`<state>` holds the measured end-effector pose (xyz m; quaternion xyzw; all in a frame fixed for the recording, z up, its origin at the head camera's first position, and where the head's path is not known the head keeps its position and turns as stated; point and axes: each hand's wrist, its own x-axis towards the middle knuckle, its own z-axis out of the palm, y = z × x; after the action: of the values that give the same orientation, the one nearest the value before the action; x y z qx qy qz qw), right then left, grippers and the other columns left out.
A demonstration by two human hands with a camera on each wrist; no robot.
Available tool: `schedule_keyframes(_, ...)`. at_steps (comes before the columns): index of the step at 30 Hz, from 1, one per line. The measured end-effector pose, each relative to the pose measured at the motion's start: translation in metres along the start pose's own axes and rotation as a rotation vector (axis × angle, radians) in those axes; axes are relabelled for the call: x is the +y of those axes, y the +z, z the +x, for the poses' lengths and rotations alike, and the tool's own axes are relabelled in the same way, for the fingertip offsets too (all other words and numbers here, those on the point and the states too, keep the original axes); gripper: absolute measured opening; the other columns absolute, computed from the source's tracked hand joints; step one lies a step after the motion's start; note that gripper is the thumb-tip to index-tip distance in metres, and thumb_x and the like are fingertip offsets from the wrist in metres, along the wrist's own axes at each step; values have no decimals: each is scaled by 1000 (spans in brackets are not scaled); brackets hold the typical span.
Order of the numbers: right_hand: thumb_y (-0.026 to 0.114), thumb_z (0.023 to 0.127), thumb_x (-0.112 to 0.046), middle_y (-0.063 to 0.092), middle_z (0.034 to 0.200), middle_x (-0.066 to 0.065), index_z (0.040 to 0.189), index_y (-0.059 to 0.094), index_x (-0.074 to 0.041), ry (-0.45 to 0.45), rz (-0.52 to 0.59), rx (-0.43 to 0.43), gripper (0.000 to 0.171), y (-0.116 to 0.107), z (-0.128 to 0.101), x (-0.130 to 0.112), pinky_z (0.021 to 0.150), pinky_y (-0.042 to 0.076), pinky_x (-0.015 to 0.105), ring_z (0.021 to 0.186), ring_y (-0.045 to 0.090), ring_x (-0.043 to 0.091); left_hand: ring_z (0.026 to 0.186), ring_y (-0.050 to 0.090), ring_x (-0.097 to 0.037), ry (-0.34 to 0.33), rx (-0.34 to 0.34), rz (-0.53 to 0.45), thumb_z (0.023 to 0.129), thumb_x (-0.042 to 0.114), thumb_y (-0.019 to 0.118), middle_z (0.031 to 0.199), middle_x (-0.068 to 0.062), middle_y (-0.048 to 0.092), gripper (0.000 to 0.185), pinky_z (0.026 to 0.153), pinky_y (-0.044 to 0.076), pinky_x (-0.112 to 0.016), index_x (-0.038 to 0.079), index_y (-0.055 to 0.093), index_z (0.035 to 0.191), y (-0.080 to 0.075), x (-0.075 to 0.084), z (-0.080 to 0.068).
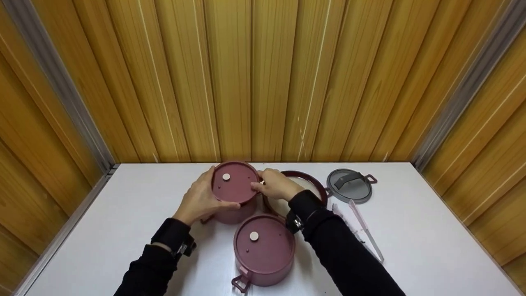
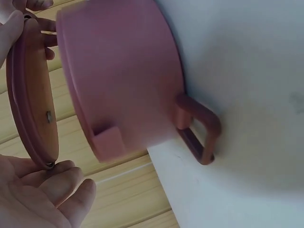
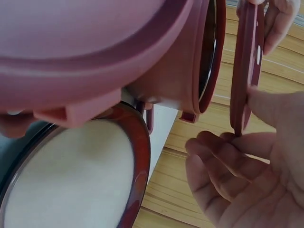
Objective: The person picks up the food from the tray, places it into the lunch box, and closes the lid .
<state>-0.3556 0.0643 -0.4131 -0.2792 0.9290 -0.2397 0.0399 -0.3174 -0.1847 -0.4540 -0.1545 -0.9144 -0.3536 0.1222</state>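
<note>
The lid [image 1: 234, 182] sits just above the far pot [image 2: 123, 76], held between both hands; the left hand [image 1: 201, 200] curls round its left edge, fingers bent under the rim; the right hand [image 1: 276, 185] pinches its right edge with fingertips [image 3: 266, 28] and thumb; a second lidded pot [image 1: 264, 250] stands on the bench [image 1: 431, 230] just nearer than the hands; a glass lid [image 1: 304, 181] lies under the right hand, a grey lid [image 1: 349, 186] and tongs [image 1: 365, 230] beyond it.

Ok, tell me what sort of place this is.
Probably a staged recording booth, not a real kitchen: a bare white table boxed in by wood-panelled walls, with only pink lidded containers and a grey lid set out.
</note>
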Motion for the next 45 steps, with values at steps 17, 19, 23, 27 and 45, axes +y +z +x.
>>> schedule_keyframes(17, 66, 109, -31, 71, 100, 10, 115, 68, -2, -19, -12, -159, 29, 23, 15, -17, 93, 55, 42, 94, 60, 18, 152, 44, -52, -133, -54, 27, 66, 55, 101, 164, -36, 41, 139, 123, 40, -66, -11, 28, 165, -11, -28, -25)
schedule_keyframes(19, 66, 109, -30, 69, 98, 8, 114, 68, -2, -20, -13, -161, 29, 24, 15, -16, 91, 55, 40, 92, 59, 16, 152, 44, -51, -136, -57, 23, 66, 57, 100, 164, -35, 42, 139, 123, 41, -65, -10, 28, 165, -10, -29, -26)
schedule_keyframes(23, 66, 109, -30, 66, 97, 7, 116, 67, 0, -28, -30, -166, 30, 26, 15, -15, 88, 53, 39, 90, 56, 16, 152, 45, -50, -134, -58, 16, 66, 60, 99, 164, -33, 44, 138, 122, 42, -65, -9, 30, 165, -8, -31, -28)
schedule_keyframes(27, 67, 108, -30, 65, 95, 7, 116, 66, 0, -29, -43, -175, 31, 26, 14, -16, 86, 53, 37, 88, 56, 16, 151, 46, -49, -133, -51, 11, 67, 57, 100, 163, -32, 46, 136, 122, 43, -65, -8, 32, 164, -7, -30, -29)
schedule_keyframes(45, 73, 103, -38, 67, 145, 22, 154, 54, 3, -2, -88, -238, 67, 11, 13, -15, 125, 44, 48, 143, 59, 39, 152, 45, -49, -161, -95, -34, 68, 48, 102, 165, -31, 44, 133, 123, 41, -65, -9, 30, 165, -7, -27, -30)
